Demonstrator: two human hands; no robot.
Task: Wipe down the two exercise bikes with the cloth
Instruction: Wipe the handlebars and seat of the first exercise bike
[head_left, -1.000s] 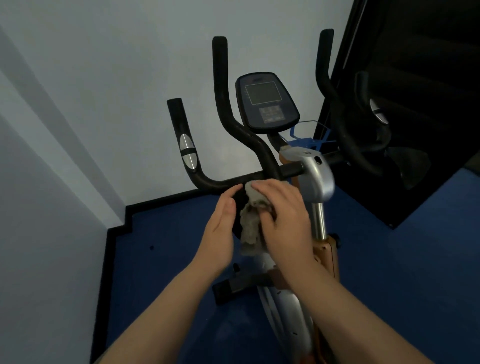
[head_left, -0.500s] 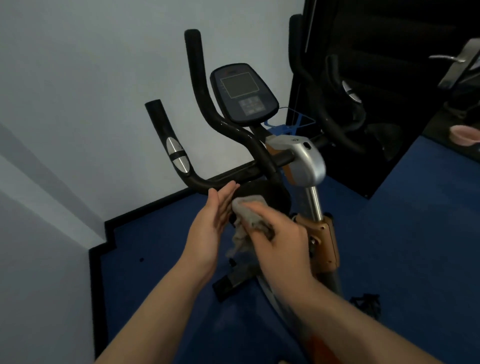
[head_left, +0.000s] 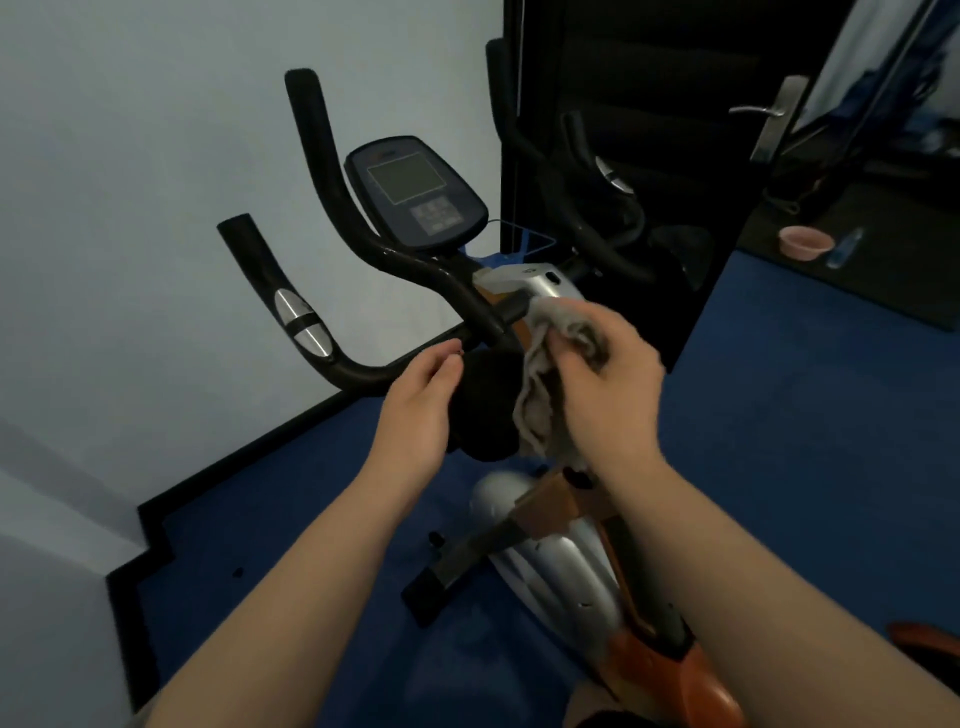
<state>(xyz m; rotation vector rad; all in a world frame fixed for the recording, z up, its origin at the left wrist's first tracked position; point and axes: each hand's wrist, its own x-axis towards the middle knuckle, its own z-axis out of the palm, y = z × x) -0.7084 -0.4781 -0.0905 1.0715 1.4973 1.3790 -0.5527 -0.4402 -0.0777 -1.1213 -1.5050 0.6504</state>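
An exercise bike (head_left: 550, 566) with black handlebars (head_left: 332, 218), a dark console (head_left: 415, 192) and a silver-and-orange frame stands before me. A grey cloth (head_left: 540, 395) hangs in front of the silver stem cover (head_left: 540, 278). My right hand (head_left: 608, 384) grips the cloth at the stem, just right of the handlebar junction. My left hand (head_left: 423, 410) rests with relaxed fingers against a round black knob (head_left: 488, 405) under the handlebar. Only one bike is in view.
A pale wall lies left and behind the bike, with a black skirting on the blue floor (head_left: 779, 441). A dark door (head_left: 649, 130) with a metal handle (head_left: 769, 114) stands at right. A pink bowl (head_left: 805, 241) and a bottle (head_left: 844, 248) sit beyond it.
My right hand has carried the cloth up and to the right, from the black knob to the silver stem cover. The view has swung right, showing the door handle and pink bowl.
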